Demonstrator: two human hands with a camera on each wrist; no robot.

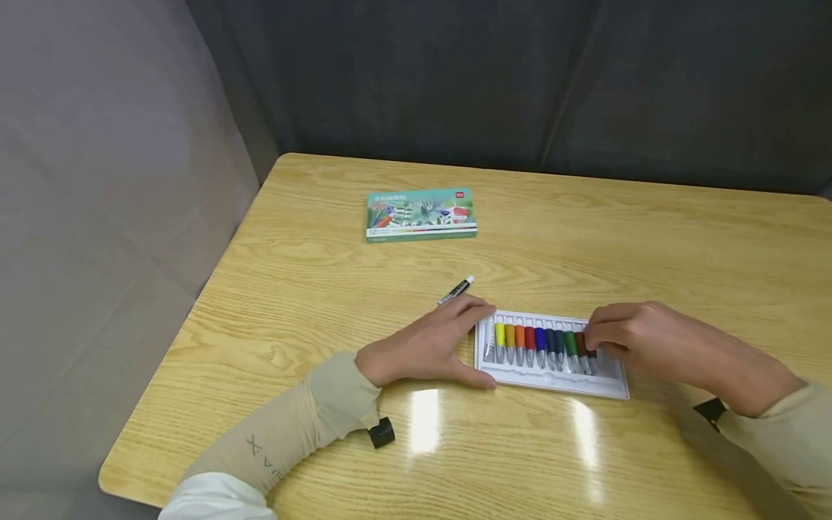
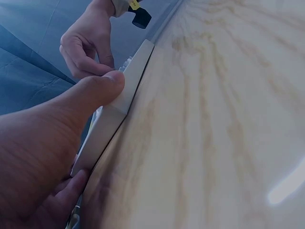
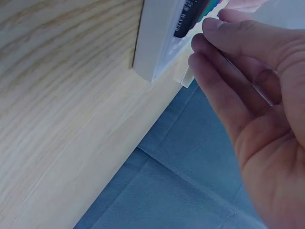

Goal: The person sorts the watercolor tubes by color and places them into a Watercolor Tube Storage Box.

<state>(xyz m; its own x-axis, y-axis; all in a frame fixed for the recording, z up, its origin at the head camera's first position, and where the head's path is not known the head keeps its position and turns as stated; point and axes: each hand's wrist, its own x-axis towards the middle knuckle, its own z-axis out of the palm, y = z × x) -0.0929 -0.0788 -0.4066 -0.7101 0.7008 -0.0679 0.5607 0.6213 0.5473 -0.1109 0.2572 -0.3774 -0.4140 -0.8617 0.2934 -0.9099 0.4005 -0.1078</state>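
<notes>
A white plastic tray lies on the table with a row of small paint tubes in it, their coloured bands running from yellow through red, blue and green to brown. My left hand holds the tray's left end, thumb at the near edge and fingers at the far edge. Over the right end of the row, my right hand has thumb and fingertips pinched together. A thin shiny edge between its fingers in the right wrist view looks like a paint tube, mostly hidden. A dark tube lies in the tray beside those fingertips.
A green illustrated paint box lies farther back on the wooden table. Just beyond my left hand is a black-and-white pen, partly covered by it. Dark curtain hangs behind the table, and grey cloth at the left.
</notes>
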